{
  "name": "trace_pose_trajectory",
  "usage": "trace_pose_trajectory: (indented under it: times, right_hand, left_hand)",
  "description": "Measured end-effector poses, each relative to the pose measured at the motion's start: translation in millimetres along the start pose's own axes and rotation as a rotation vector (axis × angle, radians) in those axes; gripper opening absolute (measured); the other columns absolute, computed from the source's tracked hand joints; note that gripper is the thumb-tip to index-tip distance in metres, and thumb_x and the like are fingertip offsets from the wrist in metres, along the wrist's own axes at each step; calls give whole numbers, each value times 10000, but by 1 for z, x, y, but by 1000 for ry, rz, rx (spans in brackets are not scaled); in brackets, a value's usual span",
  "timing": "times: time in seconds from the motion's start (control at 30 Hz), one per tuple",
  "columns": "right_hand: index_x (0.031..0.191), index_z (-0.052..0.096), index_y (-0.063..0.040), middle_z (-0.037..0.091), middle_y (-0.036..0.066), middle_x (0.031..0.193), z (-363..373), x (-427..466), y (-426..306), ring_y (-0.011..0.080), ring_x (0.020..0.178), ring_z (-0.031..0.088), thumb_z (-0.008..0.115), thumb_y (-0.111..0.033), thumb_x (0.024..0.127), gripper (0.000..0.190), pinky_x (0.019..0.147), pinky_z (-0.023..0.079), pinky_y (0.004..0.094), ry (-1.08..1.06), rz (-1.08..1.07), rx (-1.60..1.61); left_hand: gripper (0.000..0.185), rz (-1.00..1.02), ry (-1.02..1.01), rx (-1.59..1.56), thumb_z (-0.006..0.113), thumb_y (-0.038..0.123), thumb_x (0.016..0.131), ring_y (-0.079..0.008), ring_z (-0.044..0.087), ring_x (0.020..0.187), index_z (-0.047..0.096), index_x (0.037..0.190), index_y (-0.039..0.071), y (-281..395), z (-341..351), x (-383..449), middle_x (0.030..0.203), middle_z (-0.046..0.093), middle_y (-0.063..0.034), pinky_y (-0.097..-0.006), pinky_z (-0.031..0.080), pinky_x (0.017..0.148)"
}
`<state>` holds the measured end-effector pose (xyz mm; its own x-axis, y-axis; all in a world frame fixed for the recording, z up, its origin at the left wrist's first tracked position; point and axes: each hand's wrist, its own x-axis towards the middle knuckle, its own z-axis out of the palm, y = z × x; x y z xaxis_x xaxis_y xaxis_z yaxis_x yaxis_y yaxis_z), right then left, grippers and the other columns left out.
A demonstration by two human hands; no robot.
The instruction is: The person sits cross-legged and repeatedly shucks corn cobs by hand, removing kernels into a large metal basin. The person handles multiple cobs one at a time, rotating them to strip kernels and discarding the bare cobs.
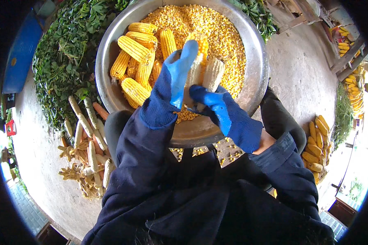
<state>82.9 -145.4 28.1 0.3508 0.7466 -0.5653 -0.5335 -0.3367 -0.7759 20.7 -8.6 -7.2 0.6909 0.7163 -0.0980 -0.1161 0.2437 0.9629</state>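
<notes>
Both my hands wear blue coated work gloves over a large metal basin [259,61]. My left hand [178,76] is closed around a partly shelled corn cob [197,46], with yellow kernels at its far end and bare cob nearer me. My right hand [220,107] grips a bare, pale corn cob [213,73], which lies against the other one. Loose corn kernels [230,39] fill much of the basin. Several unshelled yellow corn cobs [133,49] are heaped at its left side. My fingertips are partly hidden behind the cobs.
Green leafy plants [64,55] are piled left of the basin. Bare cobs and husks [92,156] lie on the floor at lower left, more yellow cobs [316,150] at right. My knees flank the basin. A wooden frame [349,58] stands at upper right.
</notes>
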Motion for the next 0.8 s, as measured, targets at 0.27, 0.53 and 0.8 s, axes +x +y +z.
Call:
trace_pose_trajectory:
  times: [0.27, 0.53, 0.8]
  right_hand:
    - [956, 660, -60, 615, 5, 740, -11, 6, -15, 95, 650, 566, 674, -314, 861, 272, 615, 445, 235, -83, -50, -184]
    - [1091, 620, -29, 686, 115, 805, -17, 9, -21, 217, 710, 668, 723, -282, 780, 414, 632, 523, 334, 38, -388, -650]
    - [1237, 596, -104, 675, 148, 993, 23, -52, -56, 324, 861, 667, 707, -111, 706, 542, 764, 534, 381, -452, -958, -782]
  left_hand:
    - [296, 47, -36, -109, 646, 120, 895, -109, 601, 916, 580, 1153, -11, 12, 12, -5, 1006, 655, -54, -265, 500, 793]
    - [375, -155, -94, -451, 475, 367, 990, -163, 623, 874, 592, 1086, 24, -8, -13, 8, 978, 649, -83, -310, 501, 791]
    - [269, -353, 87, -303, 661, 275, 896, -200, 658, 816, 579, 1087, 105, 29, 5, -11, 931, 667, -66, -372, 555, 696]
